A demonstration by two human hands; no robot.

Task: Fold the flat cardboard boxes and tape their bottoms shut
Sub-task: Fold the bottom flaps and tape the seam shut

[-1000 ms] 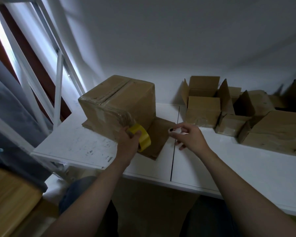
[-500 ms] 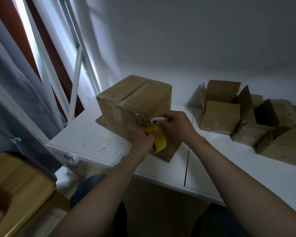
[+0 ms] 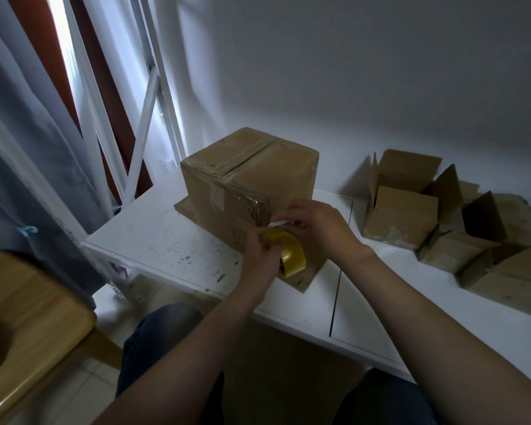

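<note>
The right hand (image 3: 322, 228), held apart over the table a second ago, has closed in on the near corner of the folded box, meeting the left hand (image 3: 259, 256) there. Table (image 3: 154, 243): white, two-panelled, scuffed. Folded box (image 3: 258, 179): upright on the table's left part, taped seam uppermost, resting on a flat cardboard sheet (image 3: 304, 279). Open boxes (image 3: 405, 216): clustered well apart to the right. Left hand: fingers curled round the yellow tape roll (image 3: 293, 256), just in front of the box's corner. Right hand: pinches a thin white tool (image 3: 279, 223) (its kind cannot be told) at that corner, just above the roll.
</note>
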